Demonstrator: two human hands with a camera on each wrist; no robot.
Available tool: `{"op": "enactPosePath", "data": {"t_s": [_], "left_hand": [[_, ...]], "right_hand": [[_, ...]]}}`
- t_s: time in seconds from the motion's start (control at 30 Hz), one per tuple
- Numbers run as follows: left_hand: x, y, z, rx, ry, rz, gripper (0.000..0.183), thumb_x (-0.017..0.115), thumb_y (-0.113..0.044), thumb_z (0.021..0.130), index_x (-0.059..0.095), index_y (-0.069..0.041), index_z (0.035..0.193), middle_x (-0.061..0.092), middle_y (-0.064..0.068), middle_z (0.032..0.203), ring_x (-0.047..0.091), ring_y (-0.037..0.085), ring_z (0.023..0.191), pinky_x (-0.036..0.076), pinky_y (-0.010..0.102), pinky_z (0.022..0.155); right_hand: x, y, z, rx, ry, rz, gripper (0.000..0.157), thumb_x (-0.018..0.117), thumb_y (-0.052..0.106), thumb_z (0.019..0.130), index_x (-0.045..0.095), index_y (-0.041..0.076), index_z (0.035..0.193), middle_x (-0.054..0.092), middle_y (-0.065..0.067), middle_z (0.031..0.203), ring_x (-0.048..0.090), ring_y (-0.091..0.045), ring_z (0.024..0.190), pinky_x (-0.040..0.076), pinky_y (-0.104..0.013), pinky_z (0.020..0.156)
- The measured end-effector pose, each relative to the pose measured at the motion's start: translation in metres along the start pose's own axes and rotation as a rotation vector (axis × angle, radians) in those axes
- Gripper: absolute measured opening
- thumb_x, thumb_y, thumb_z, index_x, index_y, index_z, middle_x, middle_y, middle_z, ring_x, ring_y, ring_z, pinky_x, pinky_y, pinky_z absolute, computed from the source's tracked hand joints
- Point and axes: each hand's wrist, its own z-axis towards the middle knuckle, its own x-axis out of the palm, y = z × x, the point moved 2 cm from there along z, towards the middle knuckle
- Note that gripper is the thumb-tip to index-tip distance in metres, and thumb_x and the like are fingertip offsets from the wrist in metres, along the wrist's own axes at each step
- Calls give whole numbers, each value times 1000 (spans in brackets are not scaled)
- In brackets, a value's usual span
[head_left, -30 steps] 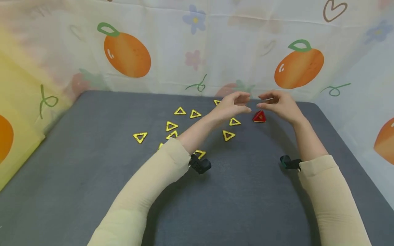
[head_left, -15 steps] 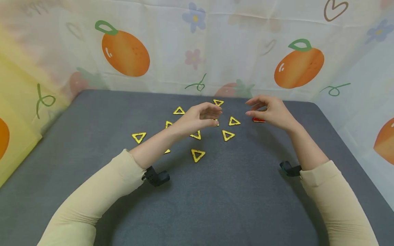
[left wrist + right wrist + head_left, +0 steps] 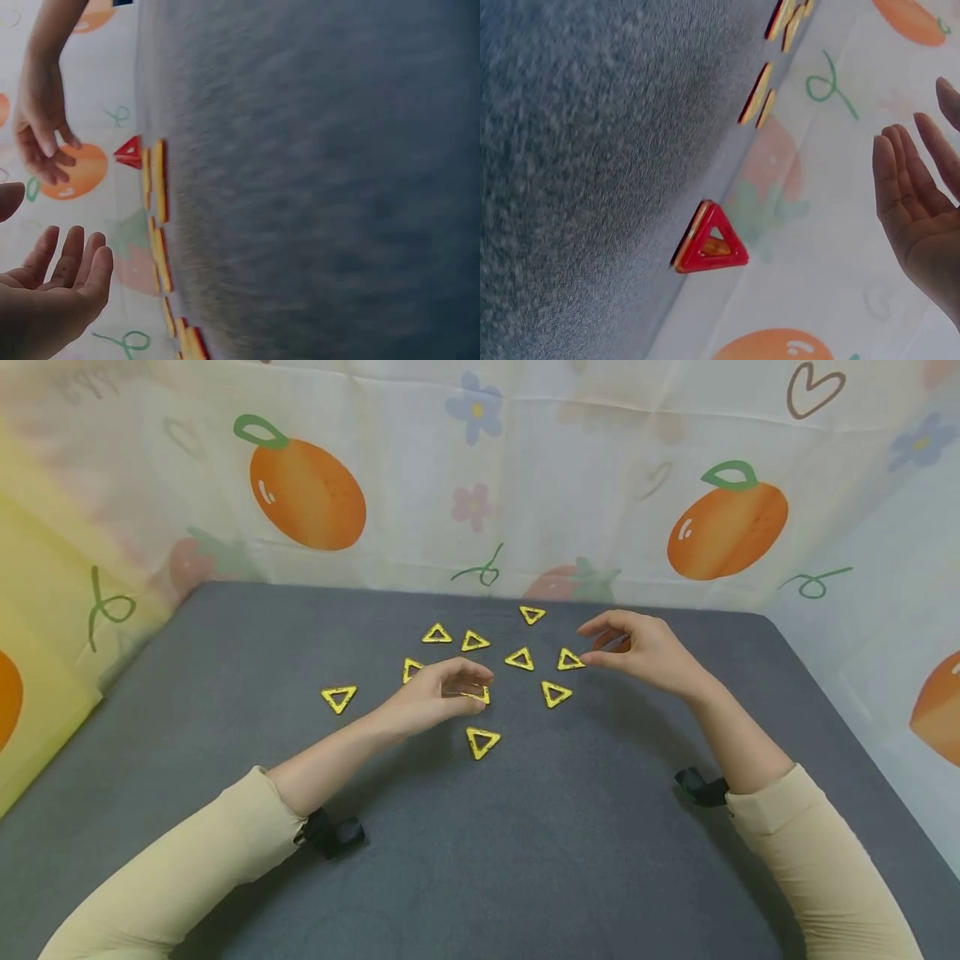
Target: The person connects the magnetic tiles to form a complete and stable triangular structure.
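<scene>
My left hand (image 3: 435, 697) hovers above the table with fingers loosely bent and nothing held. A yellow triangular frame tile (image 3: 486, 695) shows partly between its thumb and fingers in the head view. Further right, my right hand (image 3: 637, 650) is also raised and holds nothing. Its fingertips overlap the edge of another yellow triangular tile (image 3: 567, 660), and contact does not show. A small red pyramid of triangular tiles (image 3: 714, 264) stands on the table in the right wrist view. In the head view, the right hand hides it.
Several yellow triangular tiles lie flat and scattered on the dark grey table (image 3: 510, 860), including one at the left (image 3: 340, 698) and one nearer the front (image 3: 482, 742). A white fruit-print cloth (image 3: 420, 485) hangs behind the table's far edge.
My left hand has moved left and nearer, away from the right hand. The right hand has shifted slightly left and nearer, now covering the red pyramid in the head view. The visible tiles stay put.
</scene>
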Motion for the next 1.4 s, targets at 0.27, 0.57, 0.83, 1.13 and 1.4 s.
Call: {"op": "enactPosePath", "data": {"t_s": [0.27, 0.57, 0.83, 1.13, 1.4], "left_hand": [[9, 18, -6, -56, 23, 44, 52, 70, -10, 89, 51, -4, 138, 54, 13, 143, 52, 31, 132, 43, 44, 113], [13, 34, -6, -86, 48, 116, 58, 76, -16, 85, 52, -4, 137, 54, 14, 143, 51, 30, 128, 41, 44, 112], [15, 41, -5, -48, 54, 246, 56, 81, -21, 82, 58, -9, 131, 53, 13, 133, 52, 26, 120, 43, 43, 109], [17, 42, -7, -30, 53, 302, 53, 82, -22, 81, 60, -11, 128, 50, 13, 131, 51, 27, 120, 43, 44, 109], [20, 41, -6, -47, 43, 301, 49, 83, -21, 80, 61, -12, 123, 48, 12, 130, 50, 27, 119, 44, 43, 106]], "right_hand": [[6, 8, 0, -8, 33, 16, 34, 77, 24, 87, 67, 21, 119, 68, 1, 121, 66, -16, 104, 56, -36, 86], [17, 8, 7, 32, 108, -1, 38, 74, 26, 89, 64, 15, 124, 66, -8, 127, 66, -22, 109, 55, -41, 86], [38, 1, 12, 40, 211, -79, 43, 75, 26, 88, 63, 8, 125, 69, -11, 120, 68, -23, 104, 55, -39, 84], [51, -6, 13, 54, 243, -95, 47, 75, 27, 88, 61, 4, 126, 67, -14, 124, 67, -24, 103, 55, -39, 85], [53, -11, 12, 48, 230, -134, 43, 75, 28, 88, 64, 5, 123, 70, -13, 119, 68, -24, 100, 55, -40, 85]]}}
